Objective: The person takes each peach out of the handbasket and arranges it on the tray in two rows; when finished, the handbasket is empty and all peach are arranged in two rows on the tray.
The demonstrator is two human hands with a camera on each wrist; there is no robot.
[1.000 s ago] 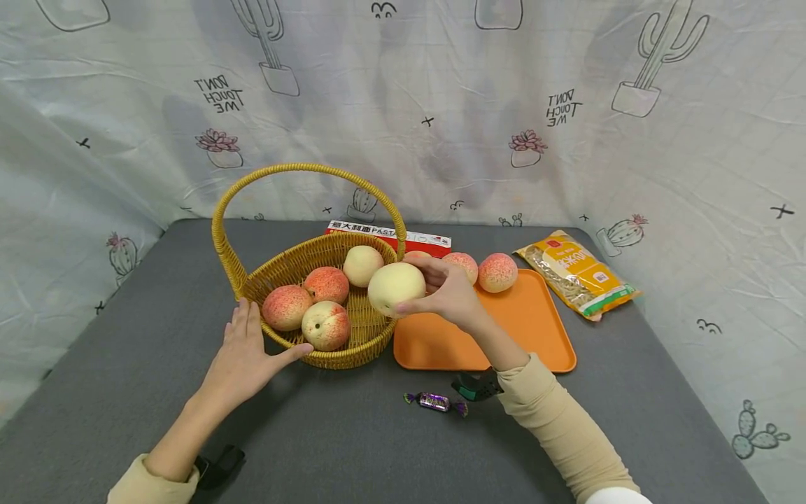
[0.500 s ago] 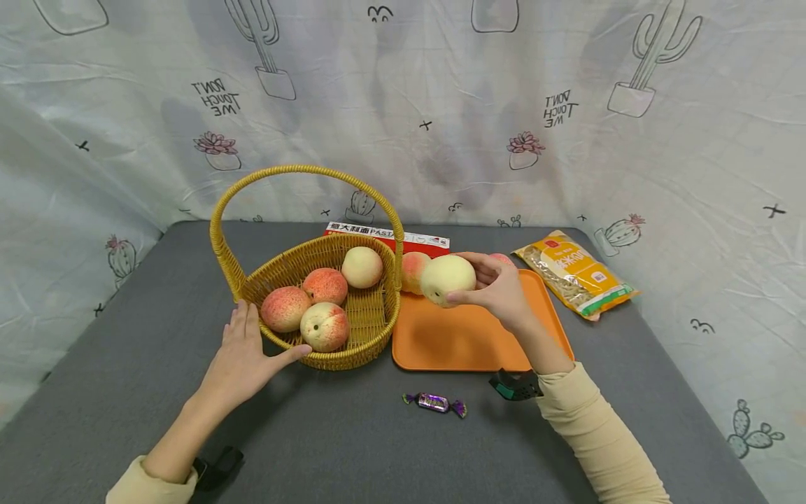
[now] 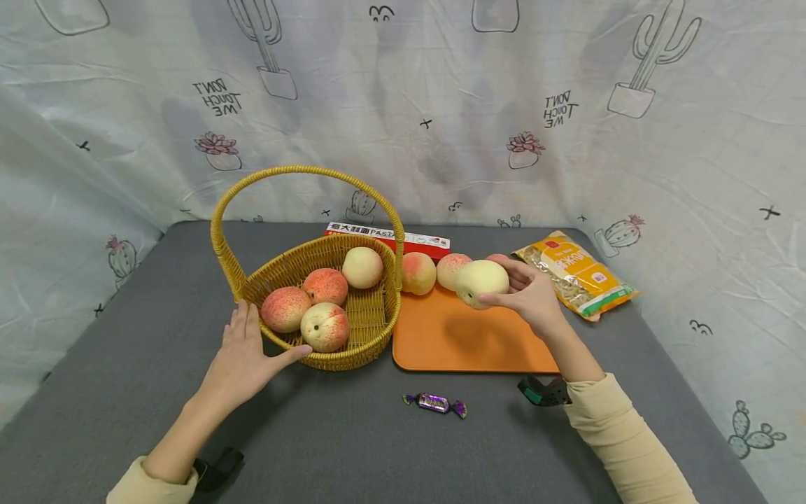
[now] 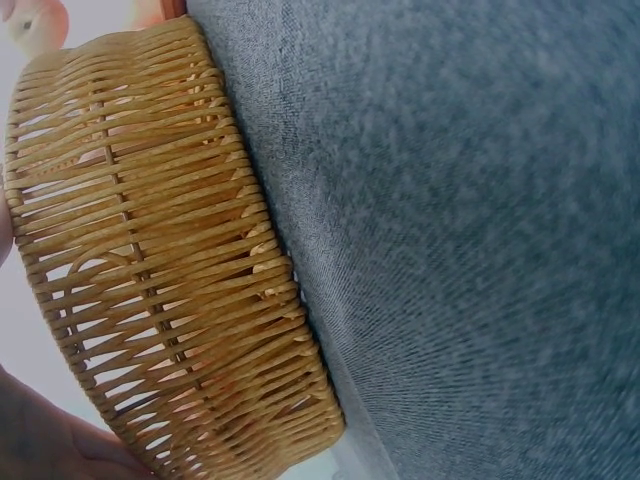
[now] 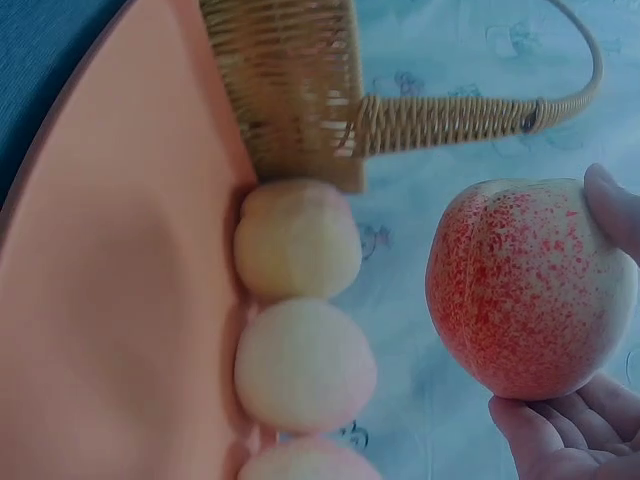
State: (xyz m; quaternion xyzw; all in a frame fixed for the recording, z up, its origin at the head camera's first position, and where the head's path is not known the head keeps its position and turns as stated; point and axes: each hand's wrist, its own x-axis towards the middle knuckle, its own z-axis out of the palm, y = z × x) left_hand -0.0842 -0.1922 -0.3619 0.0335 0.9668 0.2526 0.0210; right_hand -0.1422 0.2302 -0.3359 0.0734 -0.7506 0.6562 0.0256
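My right hand [image 3: 530, 297] holds a peach [image 3: 481, 281] above the orange tray [image 3: 462, 346], thumb and fingers on opposite sides of it. In the right wrist view this peach [image 5: 530, 290] shows a red-speckled side. Three peaches line the tray's back edge: one [image 3: 418, 273] beside the basket, one [image 3: 452, 269] in the middle and one mostly hidden behind my right hand. A yellow wicker basket [image 3: 343, 360] with a tall handle stands left of the tray and contains several peaches [image 3: 324, 327]. My left hand [image 3: 242, 364] rests on the basket's near-left rim, fingers extended and thumb spread.
A purple-wrapped candy [image 3: 434, 402] lies in front of the tray. Behind the basket is a red and white pasta box [image 3: 428, 243]. A yellow food bag [image 3: 576, 274] lies right of the tray. A patterned cloth hangs behind the grey table [image 3: 352, 448].
My right hand has carried the peach rightward, from over the basket's right rim to over the tray. My left hand has stayed on the basket.
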